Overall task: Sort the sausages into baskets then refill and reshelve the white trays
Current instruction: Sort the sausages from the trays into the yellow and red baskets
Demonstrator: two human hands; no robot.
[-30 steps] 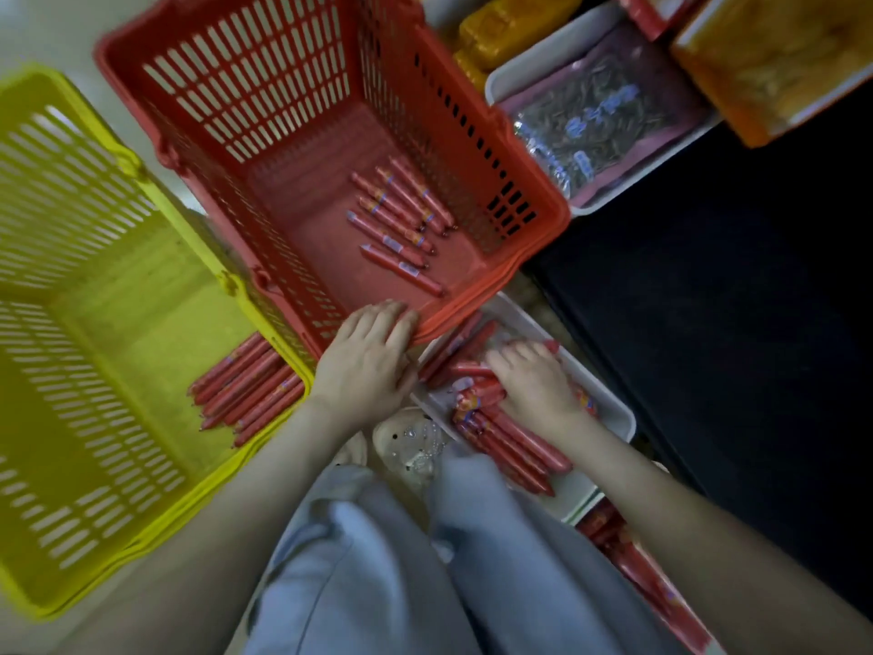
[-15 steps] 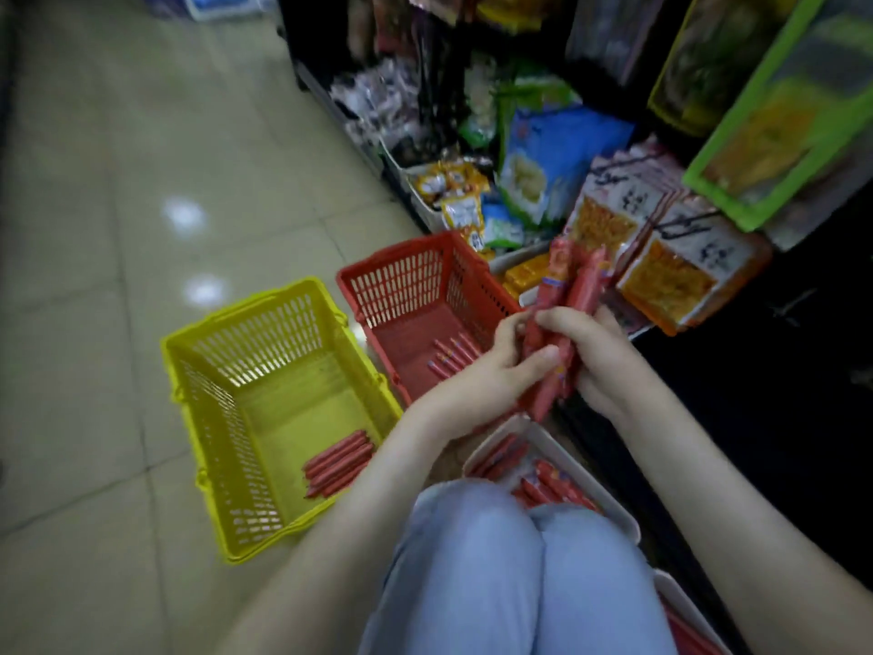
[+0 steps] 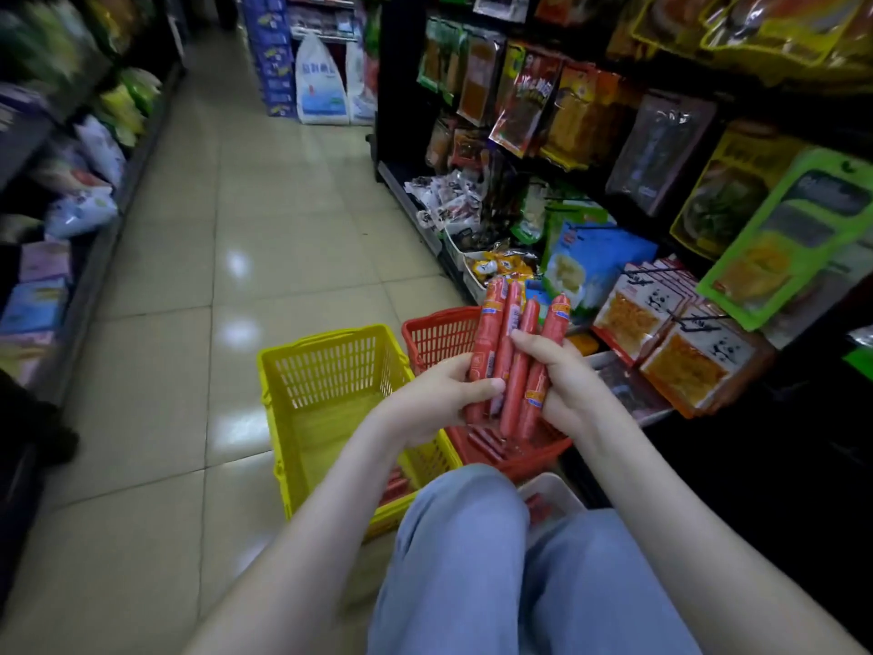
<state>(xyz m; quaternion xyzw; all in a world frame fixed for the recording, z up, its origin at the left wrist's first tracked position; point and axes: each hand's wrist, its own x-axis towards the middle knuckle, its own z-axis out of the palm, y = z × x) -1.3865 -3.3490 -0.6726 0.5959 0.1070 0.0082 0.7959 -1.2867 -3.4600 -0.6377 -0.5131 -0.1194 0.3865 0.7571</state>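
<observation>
Red sausages [image 3: 512, 356] above a yellow basket [image 3: 326, 371] and a red basket [image 3: 437, 340]
The sausages were red with small labels that looked orange, though blur hid the print. Both baskets had slotted lattice walls. The tray [image 3: 552, 485] was white, the trousers [image 3: 472, 583] pale blue, the floor [image 3: 226, 286] glossy cream tile, and the shelving [image 3: 394, 111] black.

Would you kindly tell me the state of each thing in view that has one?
sausage bundle: upright, held by both hands.
left hand: grips the bundle.
right hand: grips the bundle.
yellow basket: on floor, few sausages inside.
red basket: on floor, few sausages inside.
white tray: mostly hidden by knees.
</observation>
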